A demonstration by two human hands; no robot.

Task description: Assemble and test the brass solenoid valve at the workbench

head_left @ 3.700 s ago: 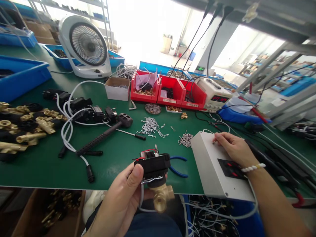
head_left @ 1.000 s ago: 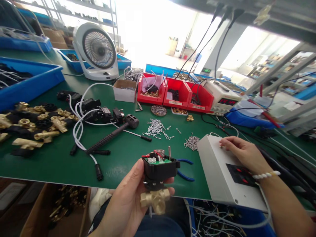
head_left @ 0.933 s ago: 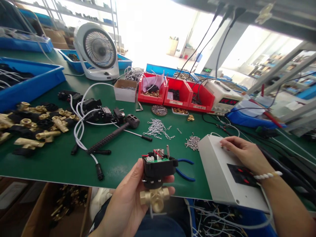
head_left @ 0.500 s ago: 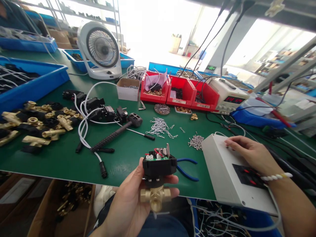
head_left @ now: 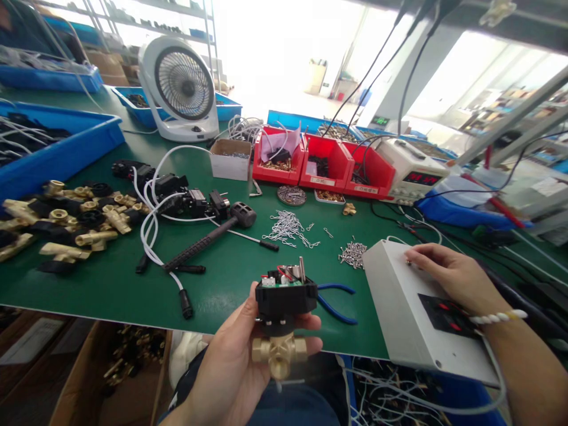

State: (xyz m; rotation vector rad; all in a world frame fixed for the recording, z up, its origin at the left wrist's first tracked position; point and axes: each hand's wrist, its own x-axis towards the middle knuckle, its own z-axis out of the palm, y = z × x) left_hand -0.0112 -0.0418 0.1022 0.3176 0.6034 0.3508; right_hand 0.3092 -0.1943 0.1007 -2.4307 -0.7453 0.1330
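At the near edge of the green table (head_left: 217, 299), holding a brass valve (head_left: 280, 354) under an open black housing (head_left: 286, 300) upright in the left hand (head_left: 239, 349), with fingers wrapped behind it. Holding the right hand (head_left: 444, 269) over a grey box (head_left: 402, 313), with fingertips narrowed at a small switch (head_left: 408, 262), unable to tell whether pinching it. Beyond the valve, facing blue-handled pliers (head_left: 332, 312), a black mallet (head_left: 208, 239) and wire clips (head_left: 284, 228); farther back, facing red bins (head_left: 323, 181) and a white fan (head_left: 184, 89).
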